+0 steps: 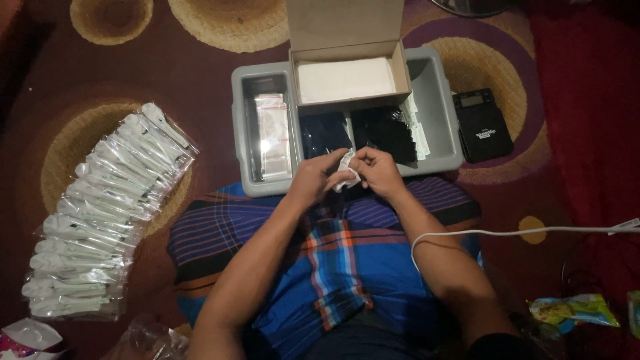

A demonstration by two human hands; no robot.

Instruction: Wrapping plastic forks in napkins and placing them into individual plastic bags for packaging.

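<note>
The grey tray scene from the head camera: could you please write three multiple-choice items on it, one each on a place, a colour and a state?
1. Where do the bagged white items lie?
A. left of the tray
B. inside the tray
C. on the lap

2. What colour is the small device right of the tray?
A. white
B. black
C. green

3. How is the cardboard box?
A. shut
B. open
C. crushed

Answers:
1 A, the bagged white items fan over the carpet left of the grey tray.
2 B, the small device is black.
3 B, the cardboard box has its lid raised.

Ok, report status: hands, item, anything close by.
Left hand and right hand together pinching small white item. Held over grey tray edge. Open cardboard box behind.
</note>
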